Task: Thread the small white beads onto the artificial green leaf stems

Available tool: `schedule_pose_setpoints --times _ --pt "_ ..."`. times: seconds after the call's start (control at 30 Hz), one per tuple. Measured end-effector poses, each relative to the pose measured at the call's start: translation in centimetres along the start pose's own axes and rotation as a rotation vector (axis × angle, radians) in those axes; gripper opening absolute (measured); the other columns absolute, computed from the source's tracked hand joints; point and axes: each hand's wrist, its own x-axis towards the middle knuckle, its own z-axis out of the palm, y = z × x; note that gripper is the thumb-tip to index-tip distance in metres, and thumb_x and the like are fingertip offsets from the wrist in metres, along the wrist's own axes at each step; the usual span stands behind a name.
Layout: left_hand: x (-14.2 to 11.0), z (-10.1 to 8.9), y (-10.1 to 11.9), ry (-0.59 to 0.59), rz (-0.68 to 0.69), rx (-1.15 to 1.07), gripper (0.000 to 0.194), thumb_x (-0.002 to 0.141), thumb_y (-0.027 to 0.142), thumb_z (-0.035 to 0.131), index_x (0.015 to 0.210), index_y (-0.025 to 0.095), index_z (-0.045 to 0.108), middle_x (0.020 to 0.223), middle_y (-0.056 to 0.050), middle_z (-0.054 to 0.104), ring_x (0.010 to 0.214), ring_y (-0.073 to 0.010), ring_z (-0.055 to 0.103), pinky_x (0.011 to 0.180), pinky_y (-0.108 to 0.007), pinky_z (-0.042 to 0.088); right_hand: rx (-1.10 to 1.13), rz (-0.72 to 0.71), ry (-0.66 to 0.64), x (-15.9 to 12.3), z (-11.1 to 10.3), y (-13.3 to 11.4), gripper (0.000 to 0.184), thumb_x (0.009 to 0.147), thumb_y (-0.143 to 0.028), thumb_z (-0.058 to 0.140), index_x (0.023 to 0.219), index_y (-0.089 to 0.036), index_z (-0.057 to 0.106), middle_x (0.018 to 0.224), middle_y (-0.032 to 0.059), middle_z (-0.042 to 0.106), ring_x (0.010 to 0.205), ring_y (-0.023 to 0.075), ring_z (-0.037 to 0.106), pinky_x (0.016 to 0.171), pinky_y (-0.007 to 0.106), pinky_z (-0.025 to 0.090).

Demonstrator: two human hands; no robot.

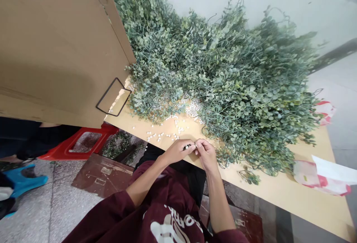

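Observation:
My left hand (177, 152) and my right hand (206, 155) meet above the near edge of a light wooden tabletop (279, 187). Their fingertips pinch a small dark piece (186, 147), too small to identify, and part of it is hidden by my fingers. Just beyond my hands, a large heap of artificial green leafy vines (223, 75) covers the far side of the table. Small white beads (167, 131) lie scattered in front of it, with a denser patch of beads (193, 108) against the foliage.
A large cardboard sheet (55, 49) with a black wire frame (113, 97) blocks the left side. Red-and-white plastic bags (320, 178) lie at the table's right end. A red plastic stool (83, 144) and a blue object (25, 179) sit on the tiled floor.

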Motion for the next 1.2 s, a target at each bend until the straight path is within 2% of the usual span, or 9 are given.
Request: schedule_pose_setpoints --times 0.23,0.4,0.53,0.67,0.83,1.0,1.13,1.2 --pt "0.2 0.1 0.2 0.039 -0.046 -0.025 0.034 0.096 0.037 0.043 0.083 0.015 0.066 0.081 -0.002 0.066 0.076 -0.0127 0.059 0.074 -0.021 0.042 0.102 -0.11 0.124 -0.1 0.2 0.7 0.019 0.083 -0.04 0.066 0.087 -0.022 0.063 0.072 -0.0009 0.056 0.06 0.0112 0.051 0.062 0.026 0.043" --pt "0.1 0.0 0.1 0.051 -0.056 -0.014 0.034 0.095 0.038 0.044 0.086 0.015 0.066 0.081 -0.003 0.066 0.075 -0.0136 0.058 0.072 -0.021 0.042 -0.025 -0.207 0.131 -0.2 0.3 0.6 0.015 0.083 -0.037 0.065 0.084 -0.023 0.067 0.082 0.0035 0.058 0.074 0.016 0.055 0.069 0.03 0.045" --pt "-0.1 -0.1 -0.2 0.061 -0.064 -0.015 0.036 0.095 0.042 0.043 0.089 0.014 0.066 0.081 -0.003 0.066 0.075 -0.0143 0.058 0.072 -0.022 0.042 -0.096 -0.26 0.122 -0.2 0.4 0.6 0.024 0.084 -0.044 0.06 0.084 -0.022 0.07 0.084 0.0064 0.059 0.078 0.0191 0.055 0.071 0.034 0.047" --pt "-0.4 -0.1 -0.2 0.104 -0.056 -0.069 0.034 0.095 0.04 0.044 0.089 0.014 0.065 0.083 -0.003 0.066 0.077 -0.0137 0.058 0.074 -0.022 0.043 -0.146 -0.231 0.095 0.3 0.4 -0.4 0.032 0.085 -0.05 0.057 0.083 -0.022 0.07 0.088 0.0074 0.061 0.077 0.019 0.057 0.069 0.033 0.047" --pt "-0.7 0.1 -0.3 0.181 -0.106 -0.029 0.032 0.094 0.042 0.046 0.085 0.015 0.062 0.075 0.0 0.06 0.069 -0.0119 0.053 0.068 -0.022 0.041 -0.391 -0.058 0.065 3.0 0.5 -2.7 0.027 0.085 -0.043 0.059 0.101 -0.023 0.067 0.077 0.0022 0.063 0.064 0.0161 0.057 0.061 0.029 0.046" --pt "-0.5 1.1 -1.0 0.161 -0.031 0.19 0.016 0.086 0.032 0.059 0.087 0.016 0.06 0.084 -0.002 0.06 0.075 -0.0145 0.054 0.073 -0.024 0.042 -0.579 0.012 -0.128 6.5 1.3 -3.6 0.02 0.081 -0.037 0.062 0.094 -0.022 0.065 0.059 -0.0043 0.056 0.045 0.0117 0.049 0.046 0.025 0.038" --pt "-0.7 1.7 -1.6 0.131 0.007 0.31 0.002 0.086 0.018 0.056 0.086 0.017 0.056 0.09 -0.005 0.057 0.084 -0.0182 0.054 0.078 -0.028 0.043 -0.716 -0.005 -0.173 7.7 2.1 -4.2 0.005 0.078 -0.026 0.061 0.078 -0.022 0.062 0.049 -0.0065 0.052 0.04 0.0102 0.046 0.043 0.023 0.035" --pt "-1.0 1.8 -1.7 0.135 0.005 0.328 0.004 0.085 0.015 0.054 0.088 0.017 0.054 0.094 -0.006 0.055 0.088 -0.019 0.054 0.08 -0.029 0.044 -0.78 -0.007 -0.176 7.8 2.4 -4.5 0.005 0.077 -0.022 0.059 0.072 -0.021 0.059 0.049 -0.0058 0.053 0.039 0.0097 0.046 0.043 0.022 0.035"
